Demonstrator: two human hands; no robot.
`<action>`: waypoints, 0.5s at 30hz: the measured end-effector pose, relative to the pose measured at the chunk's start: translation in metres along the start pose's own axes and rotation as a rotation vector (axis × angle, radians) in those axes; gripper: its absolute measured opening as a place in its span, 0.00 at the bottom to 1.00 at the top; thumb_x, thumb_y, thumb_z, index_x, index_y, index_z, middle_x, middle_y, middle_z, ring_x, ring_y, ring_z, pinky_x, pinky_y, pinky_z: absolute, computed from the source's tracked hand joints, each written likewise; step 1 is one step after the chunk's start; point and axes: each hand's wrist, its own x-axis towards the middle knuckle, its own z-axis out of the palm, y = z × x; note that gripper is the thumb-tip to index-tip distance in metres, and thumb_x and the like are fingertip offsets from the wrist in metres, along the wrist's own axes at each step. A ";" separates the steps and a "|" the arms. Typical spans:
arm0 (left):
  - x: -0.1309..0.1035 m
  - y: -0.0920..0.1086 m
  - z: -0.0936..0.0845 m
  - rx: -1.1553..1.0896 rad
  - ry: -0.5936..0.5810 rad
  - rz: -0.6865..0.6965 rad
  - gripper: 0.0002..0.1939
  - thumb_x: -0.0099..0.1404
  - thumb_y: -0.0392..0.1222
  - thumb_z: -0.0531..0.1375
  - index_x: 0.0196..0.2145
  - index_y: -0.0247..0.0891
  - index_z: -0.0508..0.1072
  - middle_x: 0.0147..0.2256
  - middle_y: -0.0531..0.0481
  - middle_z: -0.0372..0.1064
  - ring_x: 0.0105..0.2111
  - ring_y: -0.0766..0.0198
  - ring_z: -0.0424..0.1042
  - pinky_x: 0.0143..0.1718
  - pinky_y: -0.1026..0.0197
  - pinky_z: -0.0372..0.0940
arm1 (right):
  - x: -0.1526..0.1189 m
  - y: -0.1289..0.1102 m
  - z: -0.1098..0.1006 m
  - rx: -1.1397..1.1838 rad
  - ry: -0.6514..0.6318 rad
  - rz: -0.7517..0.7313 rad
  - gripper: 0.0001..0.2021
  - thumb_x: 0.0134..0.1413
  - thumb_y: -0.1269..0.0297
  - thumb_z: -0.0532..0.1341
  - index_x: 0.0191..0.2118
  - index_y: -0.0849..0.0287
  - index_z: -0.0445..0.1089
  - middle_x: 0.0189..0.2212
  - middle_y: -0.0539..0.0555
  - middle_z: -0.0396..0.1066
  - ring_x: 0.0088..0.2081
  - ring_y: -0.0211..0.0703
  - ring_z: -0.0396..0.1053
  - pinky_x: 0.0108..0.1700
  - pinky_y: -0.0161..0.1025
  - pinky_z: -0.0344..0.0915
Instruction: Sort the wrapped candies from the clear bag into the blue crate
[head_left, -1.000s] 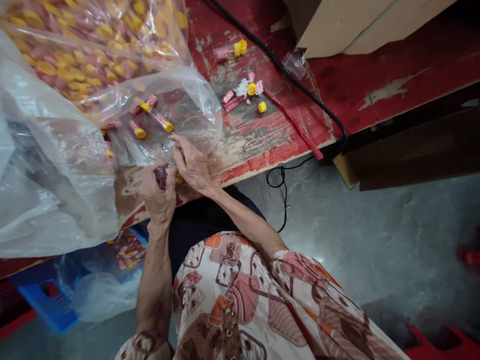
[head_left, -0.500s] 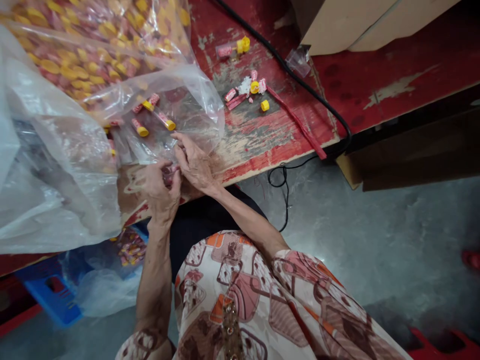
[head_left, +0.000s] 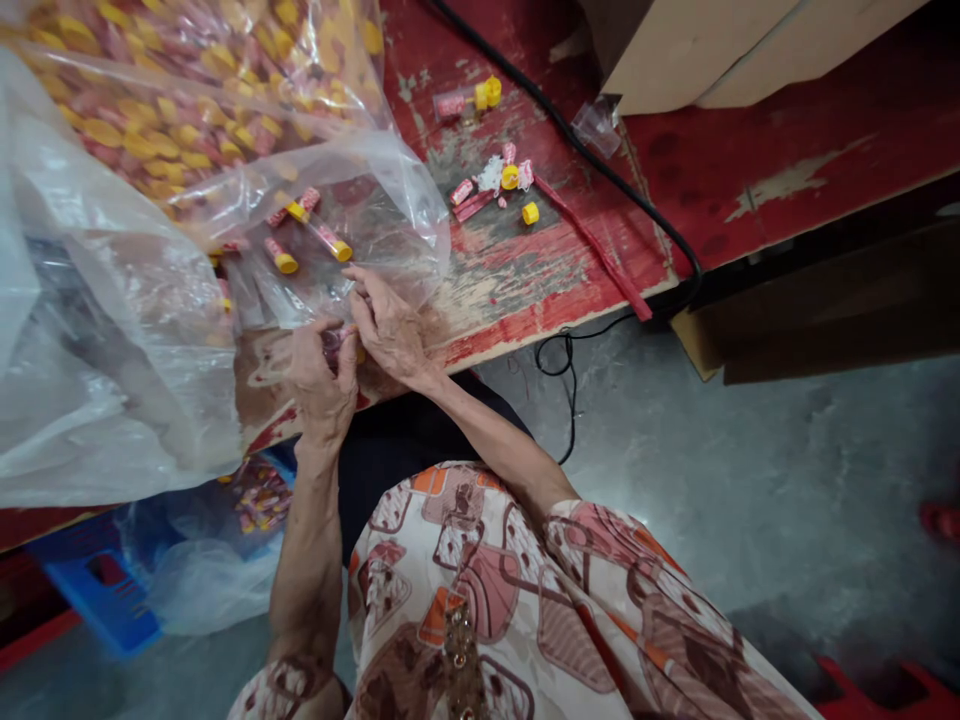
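Both hands meet at the near edge of the worn red table [head_left: 517, 290], probably so the work sits close to the body. Left hand [head_left: 321, 372] has thumb and fingers pinched round a small pink-and-yellow tube [head_left: 337, 343], holding it at the table's lip; right hand [head_left: 390, 325] lies against it from the right, fingertips pressed on the same piece, perhaps to steady one end. Its exact form is hidden between the fingers. Just beyond, a clear plastic sheet [head_left: 375, 200] spreads over the table with a few yellow-capped tubes [head_left: 311, 225] loose under it. Far left, a large clear bag [head_left: 187, 110] bulges with many more. Stray caps and scraps [head_left: 502, 180] lie farther right beside a black cable [head_left: 600, 160]. Below the table, a second bag [head_left: 247, 500] holds more pieces.
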 end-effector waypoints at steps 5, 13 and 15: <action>0.015 0.007 -0.005 -0.026 -0.037 0.037 0.24 0.80 0.64 0.59 0.54 0.40 0.76 0.49 0.41 0.76 0.48 0.51 0.78 0.56 0.45 0.73 | 0.001 -0.003 -0.001 0.063 -0.026 0.057 0.16 0.82 0.72 0.53 0.66 0.60 0.69 0.59 0.54 0.80 0.61 0.38 0.79 0.69 0.37 0.70; 0.048 0.013 0.014 -0.194 0.114 -0.033 0.31 0.77 0.58 0.66 0.71 0.51 0.67 0.55 0.42 0.75 0.49 0.51 0.78 0.53 0.45 0.76 | 0.003 -0.010 -0.004 0.063 0.046 0.126 0.17 0.81 0.76 0.56 0.68 0.59 0.64 0.61 0.47 0.77 0.60 0.29 0.73 0.69 0.32 0.67; 0.050 0.006 0.019 -0.222 0.179 -0.045 0.32 0.75 0.58 0.68 0.71 0.52 0.67 0.54 0.43 0.75 0.49 0.50 0.79 0.49 0.44 0.77 | 0.002 -0.010 -0.004 0.055 0.083 0.107 0.17 0.81 0.78 0.55 0.67 0.59 0.64 0.62 0.48 0.76 0.59 0.29 0.71 0.70 0.32 0.67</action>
